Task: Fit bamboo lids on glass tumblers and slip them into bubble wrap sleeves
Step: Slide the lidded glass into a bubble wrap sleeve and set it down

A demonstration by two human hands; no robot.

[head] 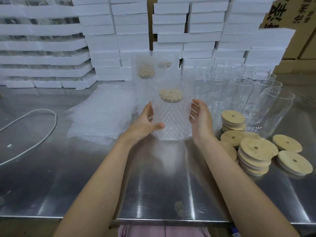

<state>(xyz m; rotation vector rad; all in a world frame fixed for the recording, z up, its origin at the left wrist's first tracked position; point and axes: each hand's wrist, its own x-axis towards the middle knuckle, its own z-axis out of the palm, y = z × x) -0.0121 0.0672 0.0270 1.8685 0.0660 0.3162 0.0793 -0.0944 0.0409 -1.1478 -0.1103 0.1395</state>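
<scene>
On the desk point(85, 177), the sleeved tumbler point(171, 115) stands centre; flat sleeves point(102, 113) lie left, bare tumblers point(239, 86) and lids point(256, 151) right, foam boxes point(133, 40) behind.

Lidded tumbler point(171, 108) upright in bubble sleeve point(172, 129); bare tumblers point(242, 93) right; bamboo lids point(254, 151) stacked beside; flat sleeves point(100, 115) left.
</scene>
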